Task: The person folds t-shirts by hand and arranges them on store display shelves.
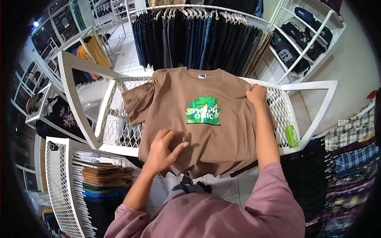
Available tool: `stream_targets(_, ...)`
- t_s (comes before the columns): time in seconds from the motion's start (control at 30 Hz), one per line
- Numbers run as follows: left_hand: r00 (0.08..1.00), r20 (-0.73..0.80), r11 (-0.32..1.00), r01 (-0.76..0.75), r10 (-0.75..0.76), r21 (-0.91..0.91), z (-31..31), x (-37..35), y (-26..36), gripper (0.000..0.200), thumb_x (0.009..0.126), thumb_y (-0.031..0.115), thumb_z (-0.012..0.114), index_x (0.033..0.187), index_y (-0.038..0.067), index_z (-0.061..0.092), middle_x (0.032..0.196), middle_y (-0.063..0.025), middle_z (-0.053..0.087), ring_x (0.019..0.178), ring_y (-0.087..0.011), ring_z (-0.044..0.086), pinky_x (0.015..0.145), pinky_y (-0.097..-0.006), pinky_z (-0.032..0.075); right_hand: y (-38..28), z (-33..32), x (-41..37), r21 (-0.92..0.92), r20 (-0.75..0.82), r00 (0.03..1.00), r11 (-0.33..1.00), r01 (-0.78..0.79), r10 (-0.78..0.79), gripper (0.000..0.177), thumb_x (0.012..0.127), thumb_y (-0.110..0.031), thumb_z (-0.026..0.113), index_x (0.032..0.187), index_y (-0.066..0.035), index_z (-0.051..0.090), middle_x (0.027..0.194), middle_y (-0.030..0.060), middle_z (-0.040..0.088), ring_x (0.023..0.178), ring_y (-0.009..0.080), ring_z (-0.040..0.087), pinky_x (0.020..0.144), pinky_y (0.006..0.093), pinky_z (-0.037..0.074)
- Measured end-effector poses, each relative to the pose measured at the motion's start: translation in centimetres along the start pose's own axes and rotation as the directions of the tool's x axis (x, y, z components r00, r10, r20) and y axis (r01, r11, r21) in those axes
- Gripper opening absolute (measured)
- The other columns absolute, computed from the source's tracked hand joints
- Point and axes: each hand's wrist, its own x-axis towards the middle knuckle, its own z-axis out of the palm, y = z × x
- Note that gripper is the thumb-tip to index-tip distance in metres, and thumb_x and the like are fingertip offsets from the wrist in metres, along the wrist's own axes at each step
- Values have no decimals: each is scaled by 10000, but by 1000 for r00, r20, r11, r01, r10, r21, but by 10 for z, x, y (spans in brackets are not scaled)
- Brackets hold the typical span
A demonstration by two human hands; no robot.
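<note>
A brown T-shirt point(170, 103) with a green leafy print lies spread, front up, over a white mesh rack top point(129, 85). Its collar points away from me and its hem hangs over the near edge. My right hand point(256, 94) is closed on the shirt's fabric near the right shoulder. Above the shirt's lower left part is my left hand point(164, 150), its thumb and fingers apart and nothing between them. The sleeve on the left lies partly folded on the mesh.
A green packet point(292, 136) rests at the rack's right end. White frames point(79, 103) rise at both ends. Dark trousers point(190, 39) hang behind, folded shirts fill shelves point(317, 55) at the upper right, and checked shirts point(353, 131) hang at the right.
</note>
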Motion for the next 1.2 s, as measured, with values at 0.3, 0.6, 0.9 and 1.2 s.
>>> stream_targets(0.3, 992, -127, 999, -6, -1, -51, 22, -12, -11, 343, 815, 211, 814, 1083, 20, 718, 972, -150, 687, 944, -310, 659, 837, -384, 521, 51, 8, 39, 302, 198, 953, 939, 164, -230, 206, 855, -183, 651, 932, -14, 739, 962, 224, 737, 940, 391, 704, 858, 434, 539)
stream_targets(0.6, 988, -129, 993, -72, 84, 94, 29, -14, -5, 355, 800, 320, 830, 1003, 63, 694, 956, -107, 637, 916, -309, 618, 817, -400, 503, 12, -36, 6, 60, 24, 997, 996, 73, -75, 356, 925, -395, 645, 983, -50, 713, 1084, 229, 719, 1039, 435, 666, 950, 501, 502)
stream_targets(0.9, 996, -51, 996, -71, 75, 62, 27, -13, -4, 411, 763, 330, 850, 984, 40, 660, 1052, -127, 642, 1036, -345, 599, 919, -436, 477, 43, -2, 10, 296, 234, 961, 952, 74, -147, 415, 904, -439, 671, 895, -29, 739, 938, 247, 730, 958, 414, 694, 871, 493, 528)
stream_targets(1.2, 995, -17, 993, -97, 98, 67, 25, -12, -3, 461, 811, 431, 803, 982, 33, 642, 1043, -119, 638, 1012, -339, 596, 896, -441, 474, -60, -42, -63, 349, -7, 881, 825, 445, -472, 428, 944, -457, 636, 870, -41, 700, 968, 185, 679, 970, 372, 649, 848, 483, 501)
